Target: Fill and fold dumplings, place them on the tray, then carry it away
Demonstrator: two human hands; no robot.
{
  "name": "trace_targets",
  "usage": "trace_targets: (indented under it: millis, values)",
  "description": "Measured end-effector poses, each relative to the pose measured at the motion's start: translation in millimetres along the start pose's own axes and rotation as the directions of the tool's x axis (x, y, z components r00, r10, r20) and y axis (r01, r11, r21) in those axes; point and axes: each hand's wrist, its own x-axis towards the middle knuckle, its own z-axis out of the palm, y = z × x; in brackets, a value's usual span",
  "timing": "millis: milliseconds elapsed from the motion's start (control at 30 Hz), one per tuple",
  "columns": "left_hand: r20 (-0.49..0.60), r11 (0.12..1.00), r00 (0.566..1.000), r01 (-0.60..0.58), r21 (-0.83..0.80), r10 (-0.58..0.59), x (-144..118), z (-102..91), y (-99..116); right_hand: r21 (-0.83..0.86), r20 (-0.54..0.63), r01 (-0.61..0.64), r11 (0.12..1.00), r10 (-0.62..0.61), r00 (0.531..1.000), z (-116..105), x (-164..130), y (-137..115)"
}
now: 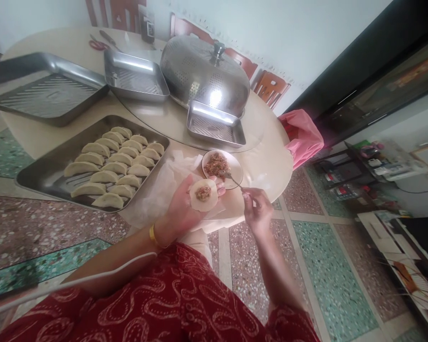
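A round dumpling wrapper [204, 206] lies on the palm of my left hand [184, 207], with a small mound of meat filling [203, 192] at its middle. My left thumb and fingers support the wrapper at its edges. In my right hand [258, 209] a metal spoon [237, 184] is pinched by the handle. The spoon's tip rests at the minced filling [216, 164] in a white plate [236, 166], just beyond my left fingers. To the left, a metal tray [50, 178] holds rows of folded dumplings [114, 168].
Farther back on the round table [271, 142] stand a large domed steel lid [203, 71], a small tray [216, 126], two more metal trays and red-handled scissors [98, 45]. Thin crumpled sheeting [160, 183] lies beside the dumpling tray. A pink bag [303, 137] hangs at the right edge.
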Motion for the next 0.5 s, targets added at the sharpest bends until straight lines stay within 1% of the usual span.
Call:
trace_targets:
  millis: [100, 200, 300, 400, 500]
  values:
    - [0.013, 0.999, 0.999, 0.033, 0.019, -0.034, -2.5, 4.0, -3.6, -0.023, 0.042, -0.021, 1.0, 0.022, 0.999, 19.1, -18.9, 14.2]
    - [0.01, 0.998, 0.999, 0.049, 0.045, -0.049, -0.7, 5.4, -8.4, -0.03, 0.13, -0.007, 1.0, 0.011, 0.991, 29.0, -31.0, 18.3]
    - [-0.016, 0.994, 0.998, 0.058, 0.089, -0.057, 3.2, 3.9, -12.6, -0.032, 0.207, -0.001, 1.0, 0.007, 0.978, 29.4, -36.7, 15.9]
    - [-0.054, 0.989, 0.997, 0.069, 0.127, -0.062, 5.4, 3.4, -15.5, -0.028, 0.272, -0.021, 0.999, 0.028, 0.962, 25.1, -40.4, 12.3]
    - [-0.07, 0.98, 0.992, 0.117, 0.159, -0.107, 4.8, 6.4, -18.3, -0.006, 0.312, -0.05, 0.999, 0.05, 0.949, 20.7, -44.6, 12.2]
